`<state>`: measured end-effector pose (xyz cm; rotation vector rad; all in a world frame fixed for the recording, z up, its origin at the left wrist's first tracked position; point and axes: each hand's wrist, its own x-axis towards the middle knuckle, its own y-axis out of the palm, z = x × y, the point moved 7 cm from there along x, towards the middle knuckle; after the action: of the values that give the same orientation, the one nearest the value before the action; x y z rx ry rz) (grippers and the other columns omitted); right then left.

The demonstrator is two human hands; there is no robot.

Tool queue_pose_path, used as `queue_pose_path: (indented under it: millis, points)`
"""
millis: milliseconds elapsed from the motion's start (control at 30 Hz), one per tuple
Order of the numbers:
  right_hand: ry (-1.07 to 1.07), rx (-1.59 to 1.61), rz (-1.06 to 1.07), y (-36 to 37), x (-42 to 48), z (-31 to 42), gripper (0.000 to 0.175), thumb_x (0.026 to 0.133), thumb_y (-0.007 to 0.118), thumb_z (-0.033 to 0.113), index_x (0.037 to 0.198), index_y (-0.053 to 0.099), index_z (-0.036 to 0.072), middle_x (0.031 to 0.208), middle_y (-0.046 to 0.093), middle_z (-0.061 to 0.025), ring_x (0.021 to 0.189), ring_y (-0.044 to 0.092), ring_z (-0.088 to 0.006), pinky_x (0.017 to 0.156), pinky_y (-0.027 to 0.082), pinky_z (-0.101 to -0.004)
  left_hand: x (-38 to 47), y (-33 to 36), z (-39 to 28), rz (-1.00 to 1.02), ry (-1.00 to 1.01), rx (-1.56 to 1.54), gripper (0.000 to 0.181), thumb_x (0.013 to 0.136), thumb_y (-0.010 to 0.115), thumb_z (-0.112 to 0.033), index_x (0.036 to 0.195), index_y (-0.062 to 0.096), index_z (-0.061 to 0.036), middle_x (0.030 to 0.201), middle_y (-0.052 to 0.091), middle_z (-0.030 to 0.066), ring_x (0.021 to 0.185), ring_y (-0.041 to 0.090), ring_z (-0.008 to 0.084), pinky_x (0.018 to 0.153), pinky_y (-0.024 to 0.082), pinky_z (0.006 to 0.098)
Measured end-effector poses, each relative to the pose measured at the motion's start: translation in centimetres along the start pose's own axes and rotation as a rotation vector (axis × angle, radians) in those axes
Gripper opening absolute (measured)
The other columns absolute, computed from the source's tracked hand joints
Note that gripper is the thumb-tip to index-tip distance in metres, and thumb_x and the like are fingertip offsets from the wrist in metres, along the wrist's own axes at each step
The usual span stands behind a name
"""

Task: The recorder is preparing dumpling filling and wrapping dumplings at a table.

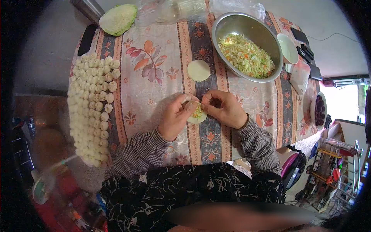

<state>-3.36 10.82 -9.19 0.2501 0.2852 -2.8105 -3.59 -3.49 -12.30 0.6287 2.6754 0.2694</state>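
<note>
Between my hands is a round dough wrapper (198, 118) with chopped vegetable filling on it. My left hand (180, 114) holds its left edge, thumb on top near the filling. The fingertips of my right hand (224, 107) pinch the wrapper's upper right rim. A second flat dough round (198, 70) lies on the patterned tablecloth just beyond my hands. Farther off to the right, a large steel bowl (246, 76) holds shredded vegetable filling (247, 55) with orange bits. Many small pleated dumplings (92, 107) stand in close rows at the left of the table.
A cut cabbage (118, 19) sits at the back left, beside clear plastic bags (174, 11). Right of the steel bowl are a white bowl (287, 48), a plastic bag (300, 76) and a dish of dark round items (319, 111). A black flat object (87, 40) lies at the far left edge.
</note>
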Motion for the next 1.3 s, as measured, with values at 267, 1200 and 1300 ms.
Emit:
queue_pose_path:
  millis: [267, 1200, 1300]
  points:
    - [-0.148, -0.064, -0.019, 0.5, -0.2, 0.8, 0.009, 0.082, 0.064, 0.005, 0.087, 0.059, 0.001, 0.072, 0.055, 0.0013, 0.068, 0.051, -0.0056, 0.062, 0.045, -0.0229, -0.2, 0.3, -0.1, 0.025, 0.061, 0.058, 0.016, 0.093, 0.055, -0.005, 0.107, 0.055, 0.0020, 0.093, 0.060, 0.0035, 0.087, 0.058, 0.0068, 0.076, 0.049, 0.0220]
    - [-0.074, -0.106, 0.021, 0.5, -0.2, 0.1, 0.008, 0.087, 0.065, 0.005, 0.091, 0.060, 0.001, 0.079, 0.056, 0.0039, 0.071, 0.050, -0.0027, 0.063, 0.044, -0.0190, 0.3, 0.4, 0.2, 0.151, -0.063, -0.069, 0.032, 0.096, 0.055, -0.018, 0.119, 0.048, 0.0024, 0.101, 0.058, 0.0052, 0.092, 0.056, 0.0088, 0.080, 0.048, 0.0234]
    - [-0.052, -0.091, -0.054, 0.2, -0.3, 0.2, 0.008, 0.086, 0.065, 0.006, 0.088, 0.060, 0.001, 0.077, 0.057, 0.0036, 0.069, 0.050, -0.0023, 0.061, 0.044, -0.0193, 0.4, 0.5, -0.4, 0.185, 0.084, 0.175, 0.037, 0.091, 0.062, -0.016, 0.120, 0.048, 0.0014, 0.102, 0.058, 0.0059, 0.092, 0.057, 0.0100, 0.079, 0.049, 0.0249]
